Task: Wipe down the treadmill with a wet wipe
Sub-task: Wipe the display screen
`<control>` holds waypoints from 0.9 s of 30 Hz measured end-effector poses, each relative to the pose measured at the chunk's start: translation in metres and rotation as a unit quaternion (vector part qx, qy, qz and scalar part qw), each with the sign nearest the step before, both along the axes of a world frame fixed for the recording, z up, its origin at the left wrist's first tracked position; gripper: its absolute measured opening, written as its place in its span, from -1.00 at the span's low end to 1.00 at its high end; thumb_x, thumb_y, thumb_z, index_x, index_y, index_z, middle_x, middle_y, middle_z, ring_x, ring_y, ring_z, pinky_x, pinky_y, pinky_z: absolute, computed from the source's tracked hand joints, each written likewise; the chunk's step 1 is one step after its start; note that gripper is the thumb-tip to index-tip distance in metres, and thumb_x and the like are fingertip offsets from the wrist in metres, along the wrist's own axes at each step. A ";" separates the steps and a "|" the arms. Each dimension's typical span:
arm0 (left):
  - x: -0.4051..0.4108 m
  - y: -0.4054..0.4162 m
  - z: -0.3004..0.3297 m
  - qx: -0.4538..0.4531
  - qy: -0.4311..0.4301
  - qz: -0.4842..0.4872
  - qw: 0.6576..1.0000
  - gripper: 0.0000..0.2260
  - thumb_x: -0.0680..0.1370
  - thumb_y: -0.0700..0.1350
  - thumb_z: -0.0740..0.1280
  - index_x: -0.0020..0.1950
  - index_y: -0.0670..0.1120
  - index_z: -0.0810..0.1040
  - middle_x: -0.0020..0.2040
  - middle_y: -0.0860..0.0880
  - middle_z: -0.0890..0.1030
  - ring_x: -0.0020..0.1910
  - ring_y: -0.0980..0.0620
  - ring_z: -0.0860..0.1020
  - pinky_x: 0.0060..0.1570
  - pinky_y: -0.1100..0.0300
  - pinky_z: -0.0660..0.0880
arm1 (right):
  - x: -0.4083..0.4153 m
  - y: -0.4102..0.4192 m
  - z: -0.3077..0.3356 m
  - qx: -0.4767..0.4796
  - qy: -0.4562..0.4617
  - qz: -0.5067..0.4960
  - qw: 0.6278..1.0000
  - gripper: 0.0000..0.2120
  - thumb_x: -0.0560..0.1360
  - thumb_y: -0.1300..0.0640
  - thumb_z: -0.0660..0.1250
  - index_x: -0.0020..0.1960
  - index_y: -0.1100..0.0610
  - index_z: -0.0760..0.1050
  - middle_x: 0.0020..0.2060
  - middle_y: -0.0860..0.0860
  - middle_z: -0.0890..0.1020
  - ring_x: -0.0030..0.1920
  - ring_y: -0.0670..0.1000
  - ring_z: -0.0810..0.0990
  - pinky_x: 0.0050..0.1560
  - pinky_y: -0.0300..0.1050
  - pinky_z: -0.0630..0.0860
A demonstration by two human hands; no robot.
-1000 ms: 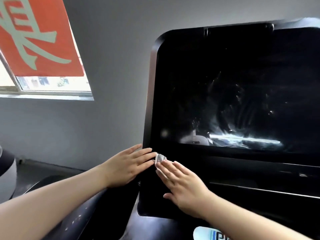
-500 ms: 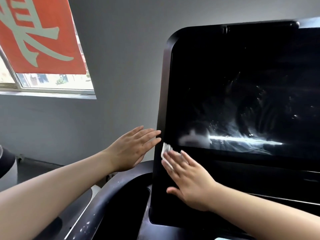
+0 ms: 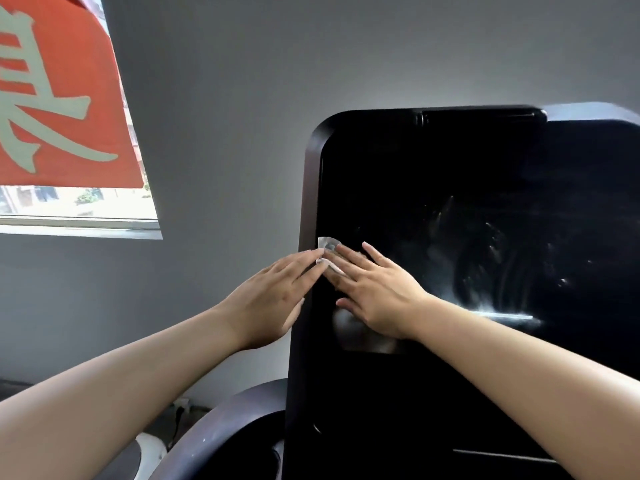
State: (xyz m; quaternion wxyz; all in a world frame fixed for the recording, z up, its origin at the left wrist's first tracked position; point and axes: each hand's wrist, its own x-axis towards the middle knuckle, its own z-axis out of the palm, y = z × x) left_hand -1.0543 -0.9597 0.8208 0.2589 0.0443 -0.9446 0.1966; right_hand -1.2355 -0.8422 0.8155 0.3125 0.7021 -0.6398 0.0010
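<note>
The treadmill's big black console screen [image 3: 467, 209] fills the right half of the view, with wet streaks across its right part. A small white wet wipe [image 3: 328, 244] lies flat against the screen near its left edge. My right hand [image 3: 374, 292] presses the wipe onto the glass with straight fingers. My left hand [image 3: 273, 292] is held flat beside it, its fingertips touching the screen's left rim and the wipe's edge. Most of the wipe is hidden under my fingers.
A grey wall stands behind the console. At the upper left is a window [image 3: 79, 206] with a red banner [image 3: 59, 98] bearing pale characters. A curved dark handrail [image 3: 221, 420] runs below the screen's lower left.
Both hands and the wipe have slid upward along the screen's left edge. My left hand has come back against the rim beside the wipe. The view has tilted up.
</note>
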 end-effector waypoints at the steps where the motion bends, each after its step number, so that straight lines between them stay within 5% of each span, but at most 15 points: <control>1: -0.004 0.001 0.001 0.017 0.003 -0.003 1.000 -0.49 0.48 -0.13 0.05 0.41 -0.23 0.34 0.41 -0.17 0.37 0.37 -0.03 0.32 0.39 0.20 0.19 | 0.000 0.002 0.003 -0.015 -0.034 0.033 0.999 -0.47 0.56 0.07 0.14 0.50 0.12 0.18 0.48 0.03 0.24 0.48 0.06 0.19 0.46 0.08 0.15; 4: -0.014 0.004 0.002 0.088 0.023 -0.029 0.995 -0.47 0.51 -0.13 0.04 0.50 -0.16 0.20 0.48 -0.13 0.27 0.44 -0.01 0.24 0.41 0.21 0.14 | -0.002 0.010 0.011 -0.116 -0.227 0.145 0.956 -0.60 0.46 0.34 0.17 0.25 0.16 0.52 0.16 0.03 0.60 0.07 0.07 0.60 0.07 -0.03 0.56; 8: -0.019 0.008 0.008 0.091 0.056 -0.044 0.993 -0.42 0.50 -0.24 0.24 0.49 -0.18 0.14 0.47 -0.17 0.27 0.44 0.02 0.17 0.43 0.37 -0.09 | 0.004 0.016 0.025 -0.172 -0.444 0.138 0.869 -0.62 0.46 0.44 0.24 0.17 0.13 0.58 -0.01 -0.19 0.49 -0.04 -0.20 0.53 -0.02 -0.46 0.43; 11: -0.020 0.015 0.008 0.075 0.077 -0.043 0.993 -0.43 0.46 -0.25 0.21 0.46 -0.23 0.18 0.47 -0.20 0.24 0.45 -0.02 0.17 0.44 0.36 -0.11 | 0.000 0.018 0.030 -0.147 -0.528 0.067 0.834 -0.55 0.48 0.36 0.33 0.30 0.01 0.45 -0.11 -0.17 0.44 -0.21 -0.17 0.51 -0.17 -0.44 0.46; 14: -0.025 0.023 0.002 0.081 0.078 -0.047 0.992 -0.40 0.43 -0.29 0.21 0.47 -0.21 0.15 0.48 -0.18 0.16 0.45 -0.05 0.16 0.44 0.33 -0.10 | -0.004 0.017 0.030 -0.183 -0.436 -0.032 0.880 -0.48 0.45 0.19 0.42 0.36 -0.01 0.37 -0.15 -0.16 0.48 -0.15 -0.07 0.54 -0.14 -0.17 0.52; 17: -0.036 0.027 -0.004 0.099 0.029 -0.042 0.994 -0.45 0.47 -0.20 0.06 0.48 -0.18 0.17 0.49 -0.13 0.21 0.43 -0.05 0.27 0.38 0.27 0.18 | -0.009 0.014 0.030 -0.246 -0.240 -0.060 0.937 -0.43 0.25 0.17 0.56 0.23 0.11 0.48 -0.12 -0.03 0.59 -0.12 0.10 0.57 -0.19 -0.08 0.48; 20: -0.053 0.029 -0.013 0.028 -0.052 -0.009 0.998 -0.46 0.45 -0.03 0.07 0.41 -0.15 0.39 0.41 -0.16 0.38 0.38 -0.07 0.39 0.32 0.12 0.30 | -0.012 0.020 0.020 -0.293 -0.176 -0.060 0.938 -0.46 0.21 0.14 0.58 0.14 0.11 0.48 -0.06 0.01 0.58 -0.11 0.09 0.55 -0.16 -0.06 0.51; 23: -0.067 0.033 -0.012 0.014 -0.067 0.060 0.996 -0.41 0.45 0.15 0.01 0.34 -0.10 0.49 0.38 -0.17 0.43 0.36 -0.07 0.41 0.29 0.01 0.31 | -0.017 0.040 0.001 -0.325 -0.135 -0.055 0.935 -0.68 0.41 0.05 0.32 0.14 0.11 0.47 0.04 0.02 0.55 0.02 0.03 0.46 -0.02 -0.07 0.46; 27: -0.089 0.029 0.018 -0.010 -0.051 0.143 0.988 -0.31 0.51 0.24 -0.30 0.55 -0.12 -0.13 0.52 -0.17 -0.24 0.49 -0.07 -0.29 0.44 0.08 -0.28 | -0.027 0.061 -0.015 -0.293 -0.122 -0.098 0.943 -0.57 0.48 -0.04 0.14 0.20 0.17 0.53 0.23 0.12 0.52 0.24 0.08 0.40 0.29 -0.06 0.24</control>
